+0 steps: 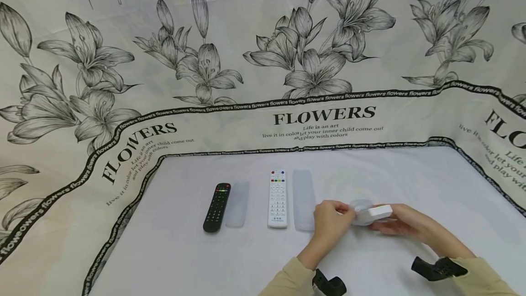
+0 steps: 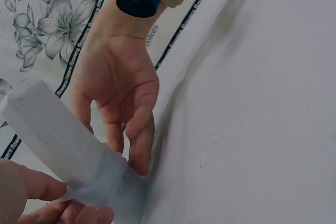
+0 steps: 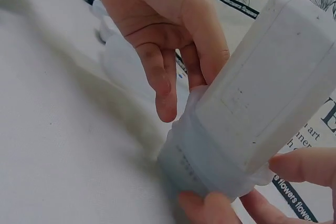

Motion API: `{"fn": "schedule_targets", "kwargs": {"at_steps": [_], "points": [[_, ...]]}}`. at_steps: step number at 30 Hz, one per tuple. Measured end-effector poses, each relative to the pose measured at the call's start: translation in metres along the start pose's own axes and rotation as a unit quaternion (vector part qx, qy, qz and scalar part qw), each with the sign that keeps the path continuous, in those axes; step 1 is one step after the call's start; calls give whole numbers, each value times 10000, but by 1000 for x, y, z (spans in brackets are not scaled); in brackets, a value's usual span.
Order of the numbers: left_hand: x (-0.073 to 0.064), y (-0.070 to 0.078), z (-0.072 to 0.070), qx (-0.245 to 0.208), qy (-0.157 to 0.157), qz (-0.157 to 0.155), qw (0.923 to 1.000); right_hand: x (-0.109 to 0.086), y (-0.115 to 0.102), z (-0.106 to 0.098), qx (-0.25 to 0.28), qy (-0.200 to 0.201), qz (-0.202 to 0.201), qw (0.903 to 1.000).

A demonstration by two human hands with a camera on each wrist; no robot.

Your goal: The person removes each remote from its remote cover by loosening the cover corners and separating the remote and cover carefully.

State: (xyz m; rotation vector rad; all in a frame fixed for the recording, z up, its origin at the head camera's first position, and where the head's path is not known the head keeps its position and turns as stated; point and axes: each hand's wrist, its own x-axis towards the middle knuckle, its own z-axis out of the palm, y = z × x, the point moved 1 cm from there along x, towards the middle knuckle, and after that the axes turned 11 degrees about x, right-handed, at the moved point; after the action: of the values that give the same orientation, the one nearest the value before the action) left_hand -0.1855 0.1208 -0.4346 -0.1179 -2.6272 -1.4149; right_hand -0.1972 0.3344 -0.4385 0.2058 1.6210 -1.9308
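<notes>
Both hands hold a white remote control (image 1: 380, 213) whose lower end sits inside a bunched, translucent sleeve (image 1: 361, 205). My left hand (image 1: 332, 224) pinches the sleeve's edge. On the other side, my right hand (image 1: 404, 224) grips the remote and sleeve between thumb and fingers. The right wrist view shows the remote's plain back (image 3: 273, 77) tilted upward, with the sleeve (image 3: 202, 153) wrinkled round one end. In the left wrist view, fingertips of the left hand (image 2: 58, 198) press on the sleeve's rim. The remote's button side is hidden.
Left of the hands lie a flat translucent sleeve (image 1: 303, 200), a white remote (image 1: 277, 204), a smaller translucent sleeve (image 1: 237, 204) and a black remote (image 1: 217, 208). They rest on a white cloth (image 1: 246, 259). A flower-printed sheet (image 1: 230, 72) rises behind.
</notes>
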Motion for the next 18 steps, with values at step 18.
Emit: {"fn": "schedule_targets", "kwargs": {"at_steps": [18], "points": [[-1, 0, 12, -656, 309, -138, 9973, -2, 1, 4, 347, 496, -516, 9968]]}}
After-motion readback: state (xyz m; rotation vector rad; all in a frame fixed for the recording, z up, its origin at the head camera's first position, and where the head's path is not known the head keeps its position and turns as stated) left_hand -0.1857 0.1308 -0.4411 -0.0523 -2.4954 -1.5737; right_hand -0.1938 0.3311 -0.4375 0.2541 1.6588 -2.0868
